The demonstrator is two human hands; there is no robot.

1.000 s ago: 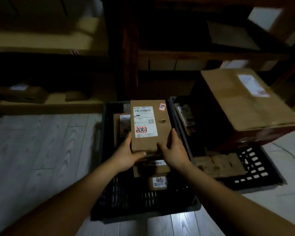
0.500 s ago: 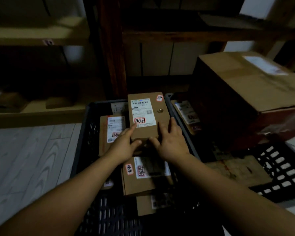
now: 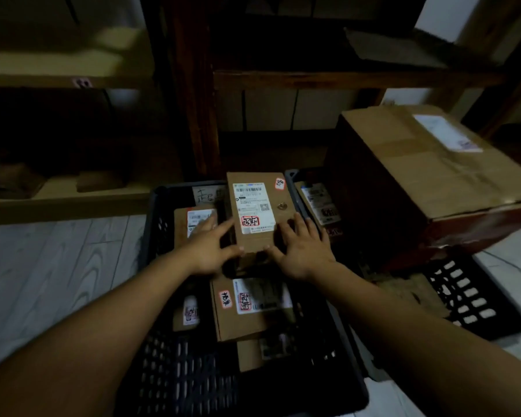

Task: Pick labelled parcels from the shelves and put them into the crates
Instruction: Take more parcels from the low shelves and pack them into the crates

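A narrow brown labelled parcel (image 3: 257, 206) lies on top of other parcels at the far end of the black crate (image 3: 154, 224). My left hand (image 3: 209, 246) has its fingers spread at the parcel's left near corner, thumb touching its near edge. My right hand (image 3: 303, 249) lies with straight fingers against the parcel's right side, thumb at the near edge. Neither hand curls round it. Below them lie a flat labelled parcel (image 3: 247, 308) and another labelled parcel (image 3: 194, 219) at the left.
A second black crate (image 3: 475, 299) to the right holds a big cardboard box (image 3: 433, 176) and small parcels (image 3: 319, 203). Wooden shelves (image 3: 313, 76) stand behind, with dim parcels (image 3: 100, 179) on the low left shelf. Pale wood floor (image 3: 57, 266) lies to the left.
The parcel went from held above the crate down onto the stack. Both hands have loosened, their fingers now spread flat at its sides. The camera has come closer.
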